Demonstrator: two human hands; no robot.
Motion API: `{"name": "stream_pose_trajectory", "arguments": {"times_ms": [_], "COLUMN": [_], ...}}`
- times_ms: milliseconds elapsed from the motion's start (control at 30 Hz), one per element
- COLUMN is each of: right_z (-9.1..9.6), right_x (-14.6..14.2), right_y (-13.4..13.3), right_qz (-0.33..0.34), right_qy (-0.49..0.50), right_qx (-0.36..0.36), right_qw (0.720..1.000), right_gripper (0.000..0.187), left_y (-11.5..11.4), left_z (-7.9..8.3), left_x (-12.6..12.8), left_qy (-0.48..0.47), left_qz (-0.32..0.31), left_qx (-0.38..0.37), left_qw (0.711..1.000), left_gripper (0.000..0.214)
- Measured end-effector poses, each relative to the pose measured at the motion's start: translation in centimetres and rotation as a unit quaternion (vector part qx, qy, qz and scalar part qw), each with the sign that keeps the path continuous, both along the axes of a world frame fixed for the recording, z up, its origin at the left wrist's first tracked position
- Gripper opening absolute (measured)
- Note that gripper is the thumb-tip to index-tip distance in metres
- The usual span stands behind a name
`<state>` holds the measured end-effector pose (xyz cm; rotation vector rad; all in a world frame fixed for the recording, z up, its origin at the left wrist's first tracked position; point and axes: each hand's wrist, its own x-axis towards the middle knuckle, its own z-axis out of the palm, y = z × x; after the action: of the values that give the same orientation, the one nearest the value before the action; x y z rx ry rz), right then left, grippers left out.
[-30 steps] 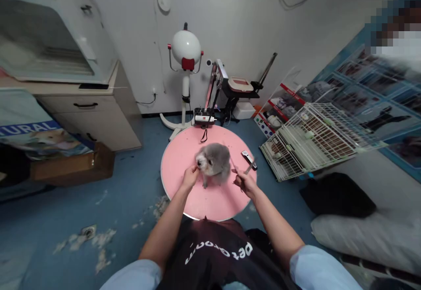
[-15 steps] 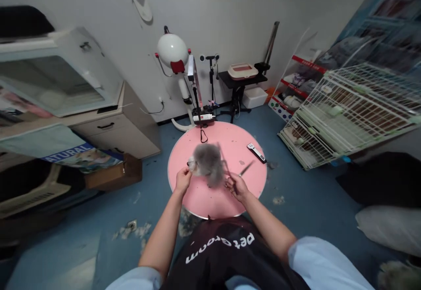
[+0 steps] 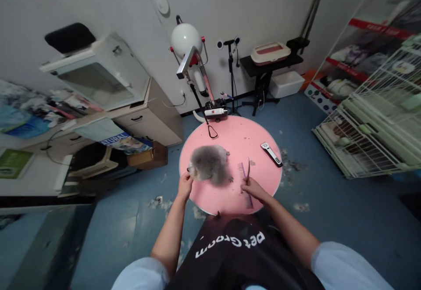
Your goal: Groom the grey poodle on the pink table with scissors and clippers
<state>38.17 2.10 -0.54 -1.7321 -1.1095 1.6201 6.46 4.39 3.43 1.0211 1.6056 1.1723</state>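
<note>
A small grey fluffy dog is on the pink round table, its head toward the left. My left hand is closed at the muzzle, fingers pinching by the chin. To the right of the dog, apart from it, my right hand is closed on a pair of scissors, blades pointing away from me. A comb with a purple spine runs beneath the same hand, its far end reappearing on the near side. Whether my fingers also grip the comb I cannot tell.
A white clipper lies near the table's right edge. A black loop hangs at the back edge by a white bottle. Behind stands a dryer; a wire cage is at right. Loose hair litters the floor.
My right hand has moved right, away from the dog, and its fingers have closed further around the scissors. The dog has turned slightly, with paws now showing on its right. The view has shifted left.
</note>
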Motion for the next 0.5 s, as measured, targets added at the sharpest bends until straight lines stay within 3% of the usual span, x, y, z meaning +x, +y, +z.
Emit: {"name": "stream_pose_trajectory", "arguments": {"times_ms": [133,300,400,500], "right_z": [4.0,8.9,10.0,9.9], "right_x": [-4.3,-7.7,-8.4,-8.5], "right_y": [-0.6,-2.2,-2.4,-2.3], "right_qz": [0.111,0.170,0.163,0.144], "right_qy": [0.068,-0.052,-0.092,-0.098], "right_qx": [0.090,0.156,0.161,0.150], "right_qw": [0.987,0.972,0.969,0.973], "right_gripper": [0.032,0.020,0.018,0.019], "left_y": [-0.7,-1.1,-1.2,-1.2], "left_z": [0.3,0.6,0.7,0.8], "left_x": [0.4,0.5,0.5,0.6], "left_qy": [-0.006,-0.001,0.004,0.014], "left_qz": [0.002,-0.018,-0.024,-0.028], "left_qx": [-0.005,-0.014,-0.024,-0.042], "left_qw": [1.000,1.000,0.999,0.999], "left_gripper": [0.033,0.036,0.039,0.043]}}
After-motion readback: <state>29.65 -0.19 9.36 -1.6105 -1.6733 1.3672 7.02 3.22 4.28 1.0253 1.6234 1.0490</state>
